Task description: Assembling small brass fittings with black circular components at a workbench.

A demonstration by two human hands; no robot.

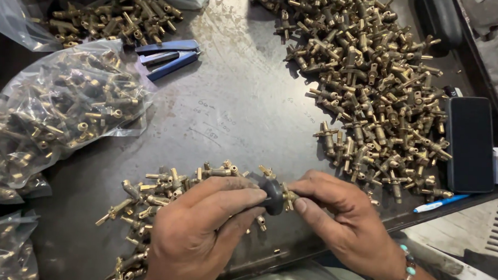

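From the head camera, looking straight down at the dark metal worktable [234,101], both hands met at about six o'clock of the frame. The left hand [201,232] was curled shut around a round black knob [273,195], thumb and forefinger pinching its rim, while the right hand [343,220], a beaded bracelet [404,272] at its wrist, was closed with fingertips on a small brass valve fitting [289,197] pressed against the knob's face. The two parts touched, right between the hands, just above the table's near edge. By my judgement the step in hand was seating the knob onto the fitting's stem; the next move called for a steady push or twist with the parts kept in line, though how far the stem had gone in was hidden by the fingers. Under the left hand, at seven o'clock, lay a small scatter of brass fittings [159,192]. A big heap of fittings [366,89] filled one to three o'clock. At nine o'clock sat a clear plastic bag of fittings [68,106], with another pile [115,19] at eleven and blue-handled pliers [169,54] just beside it. A dark phone [469,145] and a blue pen [440,203] lay at three to four o'clock.
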